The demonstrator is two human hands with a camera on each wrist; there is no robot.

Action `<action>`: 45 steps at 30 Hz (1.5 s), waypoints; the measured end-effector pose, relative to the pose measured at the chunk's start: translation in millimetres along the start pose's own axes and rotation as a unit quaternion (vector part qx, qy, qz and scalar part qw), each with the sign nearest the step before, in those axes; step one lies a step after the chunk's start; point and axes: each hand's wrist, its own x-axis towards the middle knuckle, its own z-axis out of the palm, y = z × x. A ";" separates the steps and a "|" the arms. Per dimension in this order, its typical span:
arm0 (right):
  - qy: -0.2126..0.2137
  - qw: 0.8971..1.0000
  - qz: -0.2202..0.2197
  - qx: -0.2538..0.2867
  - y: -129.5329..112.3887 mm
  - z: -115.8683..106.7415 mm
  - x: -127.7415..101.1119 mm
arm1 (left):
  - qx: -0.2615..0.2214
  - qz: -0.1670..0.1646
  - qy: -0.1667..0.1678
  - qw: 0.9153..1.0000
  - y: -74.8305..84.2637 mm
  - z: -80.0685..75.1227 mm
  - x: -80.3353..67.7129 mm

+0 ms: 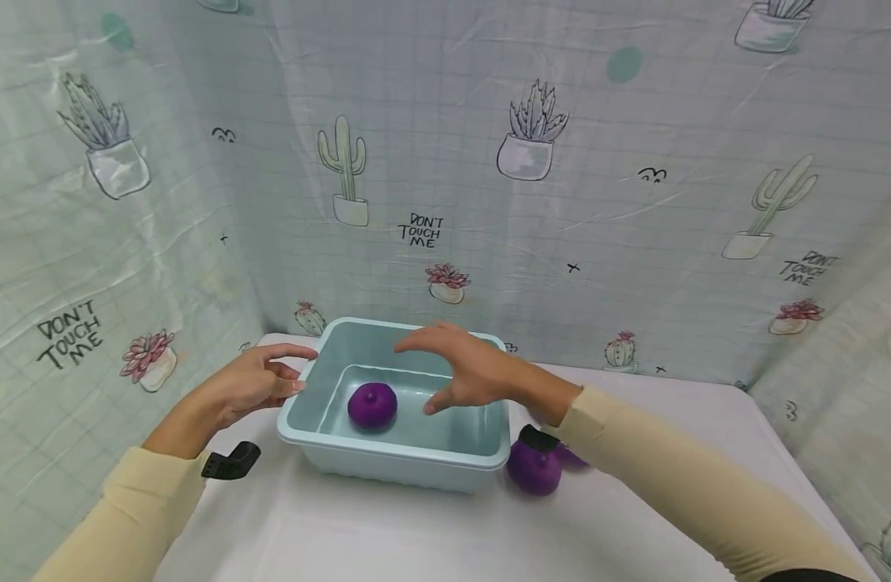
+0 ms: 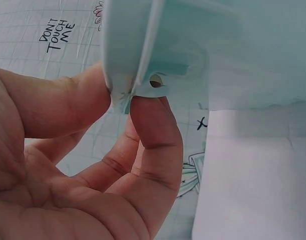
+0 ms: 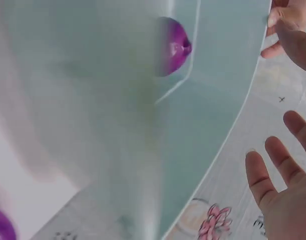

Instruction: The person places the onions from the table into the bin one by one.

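sleeves: two cream sleeves [image 1: 125, 517] come in from the bottom, one at 7 o'clock and one at 5 o'clock.
left hand: the left hand [image 1: 245, 386] is at 9 o'clock from the tub. it pinches the tub's left rim. in the left wrist view the thumb [image 2: 155, 135] and a finger press the rim edge from both sides.
right hand: the right hand [image 1: 467, 372] hangs over the tub with its fingers spread apart and loose. it holds nothing. in the right wrist view the fingertips [image 3: 258, 172] are out in the air past the rim.
tub: the light blue tub [image 1: 387, 461] sits in the middle of the white surface [image 1: 387, 533].
ball in tub: one purple ball [image 1: 372, 405] lies on the tub's floor, a bit to the left. it is at 8 o'clock from the right hand, and the hand is not touching it.
other purple things: a purple round thing with a dark top [image 1: 534, 465] sits on the surface just beside the tub's right corner, at 4 o'clock from the tub. a bit more purple [image 1: 572, 459] peeks out from under the right arm, but i cannot tell what it is.
black clip: a small black part [image 1: 230, 461] sticks out by the left wrist.
back: a curtain [image 1: 598, 202] with cactus pictures and the words "don't touch me" hangs all around.
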 end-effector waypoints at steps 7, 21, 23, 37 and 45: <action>0.072 0.996 0.015 0.044 17.3 -1.2 -63.4 | -0.004 0.003 -0.002 1.000 -3.4 -3.1 1.1; 0.156 0.973 0.152 0.075 49.5 47.1 -178.0 | 0.002 -0.010 -0.007 1.000 -4.0 0.8 2.0; 0.156 0.969 0.175 0.073 53.3 59.1 -186.1 | 0.004 -0.012 -0.008 1.000 -4.2 0.4 1.5; 0.175 0.957 0.233 0.009 75.7 109.4 -189.2 | 0.009 -0.009 -0.005 1.000 -2.9 0.5 1.7; 0.174 0.952 0.253 0.013 79.7 116.8 -176.7 | 0.018 -0.007 -0.005 1.000 -4.2 -0.3 3.5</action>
